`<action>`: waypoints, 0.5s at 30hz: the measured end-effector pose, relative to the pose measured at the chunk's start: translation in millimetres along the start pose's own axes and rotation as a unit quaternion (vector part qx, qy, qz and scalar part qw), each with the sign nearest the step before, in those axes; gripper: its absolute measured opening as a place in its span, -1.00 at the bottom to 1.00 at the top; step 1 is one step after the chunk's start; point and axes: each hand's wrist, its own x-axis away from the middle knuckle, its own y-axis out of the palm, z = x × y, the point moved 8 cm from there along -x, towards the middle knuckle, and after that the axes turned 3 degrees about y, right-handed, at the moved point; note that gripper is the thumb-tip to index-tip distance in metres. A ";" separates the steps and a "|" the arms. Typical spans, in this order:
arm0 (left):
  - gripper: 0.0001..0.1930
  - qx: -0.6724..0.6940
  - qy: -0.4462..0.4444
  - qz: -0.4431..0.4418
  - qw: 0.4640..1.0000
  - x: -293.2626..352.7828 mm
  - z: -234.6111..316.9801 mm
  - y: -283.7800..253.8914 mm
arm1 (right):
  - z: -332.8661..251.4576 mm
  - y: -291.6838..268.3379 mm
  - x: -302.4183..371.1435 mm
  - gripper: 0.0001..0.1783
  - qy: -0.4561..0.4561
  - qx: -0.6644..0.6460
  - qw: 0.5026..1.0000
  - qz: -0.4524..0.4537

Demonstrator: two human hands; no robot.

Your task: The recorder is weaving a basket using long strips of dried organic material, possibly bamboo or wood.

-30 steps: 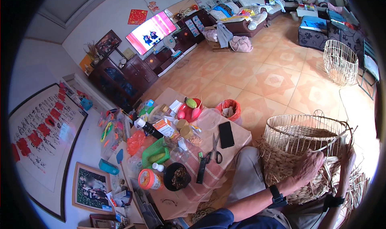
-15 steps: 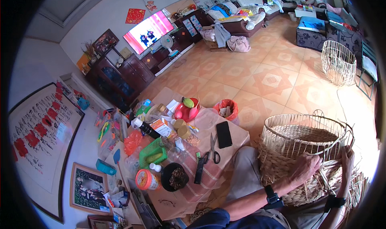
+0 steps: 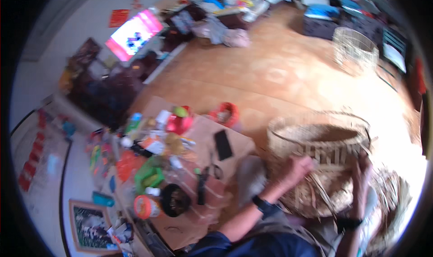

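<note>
A half-woven basket [image 3: 319, 191] stands in front of me, its lower wall plaited from straw-coloured strands and its upper frame of bare upright stakes. At its near wall, below the rim, my left hand [image 3: 298, 167] is closed, and a loose strand [image 3: 322, 191] slants down beside its fingers. What the fingers pinch is too blurred to make out. My right hand [image 3: 362, 172] is upright against the basket's right side, its fingers near the rim and smeared by motion. Loose dry strands [image 3: 389, 191] are heaped to the right of that hand.
At left, a low table [image 3: 241, 142] holds a black phone [image 3: 222, 145], scissors [image 3: 216, 170], a black bowl [image 3: 175, 200], a green basket [image 3: 149, 176] and several jars. Beyond it stands a red-lined bin [image 3: 229, 115]. A bare basket frame [image 3: 355, 54] sits on the tiled floor, back right.
The view has shifted, and the picture is blurred. My left hand has moved away from my right hand, widening the gap between them along the basket's near wall. The loose strand now shows between them.
</note>
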 end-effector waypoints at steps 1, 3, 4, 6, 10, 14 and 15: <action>-0.82 -0.009 0.007 -0.005 1.000 1.4 -4.6 -8.9 | -39.1 12.8 16.4 -0.87 0.049 -0.077 0.993 0.069; -0.78 -0.001 -0.070 -0.039 0.997 2.5 -8.5 -27.3 | -23.9 12.1 18.4 -0.77 0.069 -0.129 0.984 0.105; -0.73 0.005 -0.010 -0.018 1.000 3.3 5.9 -38.5 | -35.5 8.1 27.4 -0.79 0.049 -0.161 0.975 0.145; -0.70 -0.011 0.046 0.055 0.997 6.9 24.3 -60.2 | -42.9 4.8 38.7 -0.82 0.127 -0.200 0.968 0.086; -0.61 -0.126 0.126 0.118 0.977 13.4 55.7 -65.4 | 0.3 -50.1 53.5 -0.89 0.123 -0.367 0.920 0.065; -0.64 -0.102 0.156 0.044 0.981 7.0 65.7 -40.5 | 30.9 -76.0 80.0 -0.82 0.149 -0.477 0.857 0.126; -0.64 -0.100 0.157 0.024 0.982 4.7 68.2 -36.3 | 26.6 -82.3 84.9 -0.81 0.158 -0.500 0.841 0.131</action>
